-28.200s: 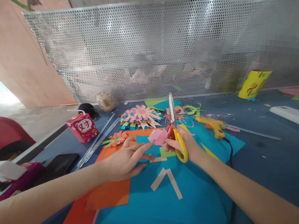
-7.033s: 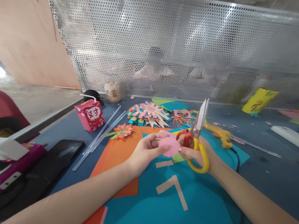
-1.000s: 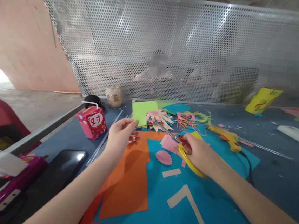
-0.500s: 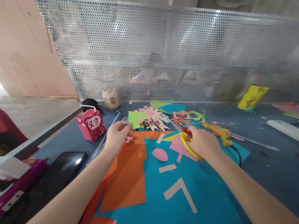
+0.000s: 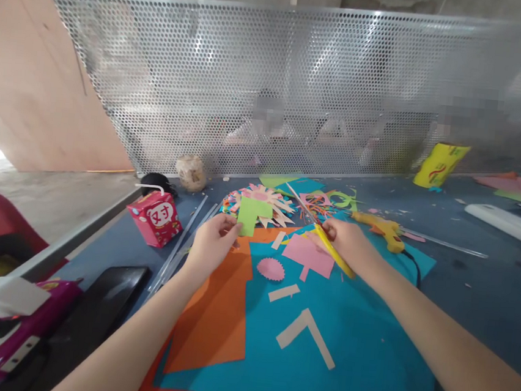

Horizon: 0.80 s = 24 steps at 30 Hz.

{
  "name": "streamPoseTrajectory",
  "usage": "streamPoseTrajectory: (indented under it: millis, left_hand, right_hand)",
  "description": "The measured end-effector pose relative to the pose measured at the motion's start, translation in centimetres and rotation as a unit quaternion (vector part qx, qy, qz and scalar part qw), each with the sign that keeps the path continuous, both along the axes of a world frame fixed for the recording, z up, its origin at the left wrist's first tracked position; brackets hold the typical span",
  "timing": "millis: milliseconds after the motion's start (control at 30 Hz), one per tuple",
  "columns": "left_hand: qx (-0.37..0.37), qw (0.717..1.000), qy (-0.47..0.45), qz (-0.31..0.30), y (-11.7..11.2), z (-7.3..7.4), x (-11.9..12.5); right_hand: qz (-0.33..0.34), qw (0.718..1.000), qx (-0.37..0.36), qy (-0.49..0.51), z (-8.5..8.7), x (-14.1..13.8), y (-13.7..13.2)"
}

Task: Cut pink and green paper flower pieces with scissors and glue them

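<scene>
Landmark: I take the blue sheet (image 5: 318, 361) on the desk (image 5: 486, 285) as my reference.
Pink disc: a scalloped pink disc (image 5: 270, 268) lies flat on the blue sheet, toward its far left.
Left hand: I see the left hand (image 5: 212, 246) over the sheet's far left corner, its grip pinched on the green paper piece (image 5: 252, 212), which is raised off the desk.
Right hand: the right hand (image 5: 348, 241) is over the sheet's far edge, its grip closed round the yellow scissors (image 5: 329, 248), whose blades point away and leftward.
Glue gun: the glue gun (image 5: 377, 226) lies at the sheet's far edge.
Paper flowers: the paper flowers (image 5: 272, 198) lie beyond the sheet's far left corner.
</scene>
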<state>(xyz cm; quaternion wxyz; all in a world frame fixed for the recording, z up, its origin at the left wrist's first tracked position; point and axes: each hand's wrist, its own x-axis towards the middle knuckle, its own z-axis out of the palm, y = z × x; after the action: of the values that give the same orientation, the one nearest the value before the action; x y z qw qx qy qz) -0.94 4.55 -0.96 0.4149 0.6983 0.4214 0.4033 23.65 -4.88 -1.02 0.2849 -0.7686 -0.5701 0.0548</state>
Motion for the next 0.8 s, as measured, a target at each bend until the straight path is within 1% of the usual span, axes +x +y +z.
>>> streamPoseTrajectory:
  millis: [100,167,267,333,400,467,533,633,700,800]
  left_hand:
    - [0.019,0.999,0.019,-0.030,-0.3,-0.3,0.2]
    - [0.021,0.999,0.022,-0.045,-0.6,-0.3,0.4]
    - [0.004,0.998,0.004,-0.061,-1.2,0.0,0.7]
    - [-0.018,0.998,-0.025,-0.062,-1.5,0.3,0.8]
    - [-0.045,0.996,-0.065,-0.048,-1.6,0.7,1.1]
    - [-0.071,0.991,-0.108,-0.028,-1.6,0.9,1.2]
    - [-0.089,0.984,-0.151,-0.010,-1.6,1.0,1.4]
    - [-0.099,0.973,-0.207,0.002,-1.9,1.2,1.6]
    - [-0.108,0.963,-0.248,-0.009,-2.4,1.4,1.6]
    - [-0.128,0.942,-0.307,-0.046,-3.5,2.0,1.8]
  right_hand:
    - [0.002,0.995,0.044,0.088,-0.6,0.5,0.4]
    - [0.006,0.986,0.068,0.152,-0.4,0.7,0.5]
    - [0.007,0.969,0.089,0.230,0.6,0.6,0.2]
    - [0.010,0.962,0.098,0.253,1.3,0.3,-0.2]
    - [0.018,0.961,0.105,0.254,1.8,0.1,-0.6]
    - [0.029,0.965,0.104,0.237,1.7,-0.1,-0.8]
    - [0.050,0.972,0.095,0.209,1.3,-0.3,-0.7]
    - [0.097,0.980,0.064,0.162,0.5,-1.0,-0.8]
    - [0.128,0.981,0.037,0.141,0.3,-1.7,-1.2]
    - [0.162,0.978,0.008,0.128,0.6,-3.0,-2.1]
